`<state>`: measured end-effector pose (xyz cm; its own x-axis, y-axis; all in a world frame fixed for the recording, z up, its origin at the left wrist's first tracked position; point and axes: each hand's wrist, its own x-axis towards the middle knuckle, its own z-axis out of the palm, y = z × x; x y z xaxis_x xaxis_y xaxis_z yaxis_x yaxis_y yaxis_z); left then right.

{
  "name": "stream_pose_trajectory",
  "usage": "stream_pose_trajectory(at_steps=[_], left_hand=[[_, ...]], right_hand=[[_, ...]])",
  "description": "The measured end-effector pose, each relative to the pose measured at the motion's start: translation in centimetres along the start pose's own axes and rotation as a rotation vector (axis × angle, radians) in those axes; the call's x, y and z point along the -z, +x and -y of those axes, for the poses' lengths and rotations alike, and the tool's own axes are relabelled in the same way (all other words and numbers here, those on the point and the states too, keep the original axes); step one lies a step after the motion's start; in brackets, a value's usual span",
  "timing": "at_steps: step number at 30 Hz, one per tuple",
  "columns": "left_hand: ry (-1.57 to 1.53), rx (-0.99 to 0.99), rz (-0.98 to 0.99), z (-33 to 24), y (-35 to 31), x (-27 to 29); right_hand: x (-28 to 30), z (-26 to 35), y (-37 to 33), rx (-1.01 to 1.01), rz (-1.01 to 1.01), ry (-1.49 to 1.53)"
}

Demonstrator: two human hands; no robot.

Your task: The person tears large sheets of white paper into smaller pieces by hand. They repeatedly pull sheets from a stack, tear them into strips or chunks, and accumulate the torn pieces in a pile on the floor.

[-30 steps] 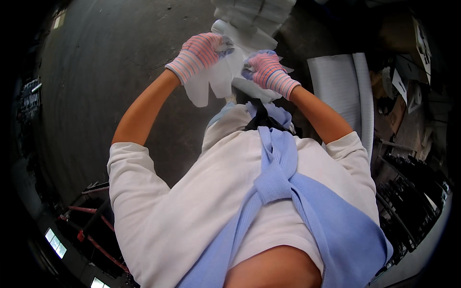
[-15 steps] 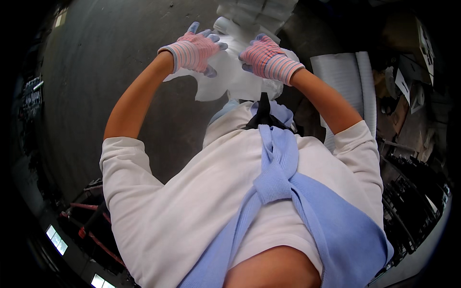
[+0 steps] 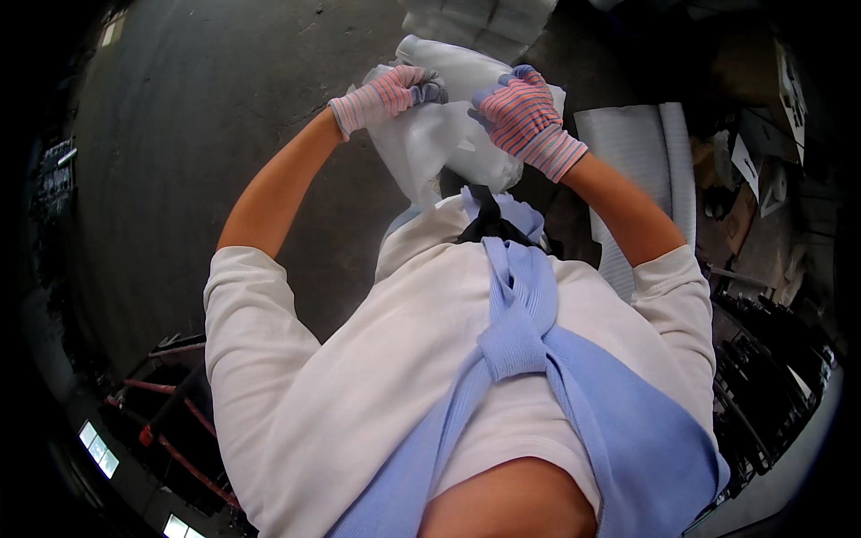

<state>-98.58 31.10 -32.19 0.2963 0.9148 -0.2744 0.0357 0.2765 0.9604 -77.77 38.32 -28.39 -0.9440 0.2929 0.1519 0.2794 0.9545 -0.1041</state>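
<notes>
A thin, translucent white packing sheet [image 3: 417,143] is bunched up and hangs down before me. My left hand [image 3: 392,93], in a pink striped glove with blue-grey fingertips, is closed on its upper left part. To the right, my right hand [image 3: 523,115], in a matching glove, has its fingers curled round the sheet's right part; the exact grip is partly hidden. Between and behind the hands lies a white roll-like bundle [image 3: 457,65], its rounded end toward the left. What the sheet covers below cannot be made out.
Clear plastic-like sheeting [image 3: 484,22] lies on the dark floor at the far side. A grey-white foam roll [image 3: 632,152] is at my right, beside cardboard and paper clutter [image 3: 749,188]. A red-barred frame [image 3: 166,390] stands at lower left.
The sheet was spread flat under my open left hand; now it is gathered and lifted in that hand's closed fingers. My right hand has shifted slightly right and curled.
</notes>
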Motion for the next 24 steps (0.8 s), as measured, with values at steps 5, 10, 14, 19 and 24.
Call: stream_pose_trajectory(at_steps=[5, 10, 14, 19, 24], left_hand=[[0.739, 0.238, 0.128, -2.8, 0.0, -2.7], [0.751, 0.093, 0.196, -1.5, 0.0, -1.4], [1.011, 0.182, 0.332, -2.9, 0.5, -0.8], [1.057, 0.374, 0.398, -5.0, 0.8, -2.1], [0.476, 0.292, 0.504, -1.5, 1.2, 0.4]], right_hand=[[0.1, -0.3, 0.6, 0.041, -0.053, -0.021], [-0.1, 0.2, 1.2, 0.06, 0.12, 0.055], [-1.4, 0.9, 1.0, -0.03, 0.342, 0.255], [-2.9, 1.6, 1.2, -0.183, 0.515, 0.311], [-3.2, 1.1, 0.1, -0.006, 0.337, 0.274]])
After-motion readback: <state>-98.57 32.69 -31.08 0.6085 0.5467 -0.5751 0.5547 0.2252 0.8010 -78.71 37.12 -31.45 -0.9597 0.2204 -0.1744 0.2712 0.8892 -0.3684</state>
